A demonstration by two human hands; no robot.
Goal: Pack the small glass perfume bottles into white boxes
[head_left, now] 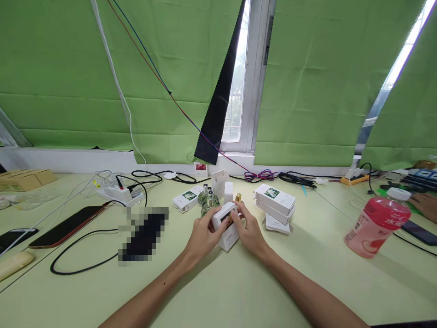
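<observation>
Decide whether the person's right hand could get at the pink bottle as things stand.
Probably yes: the right hand has open tabletop toward the pink bottle, and the stacked boxes sit farther back, though it would first have to leave the white box.

Two bare hands meet at centre

Both forearms reach in from the lower edge and converge. The left hand (204, 231) and right hand (250, 229) nearly touch, fingers curled inward and thumbs angled toward each other; a small dark spot marks the left forearm (160, 284).
</observation>
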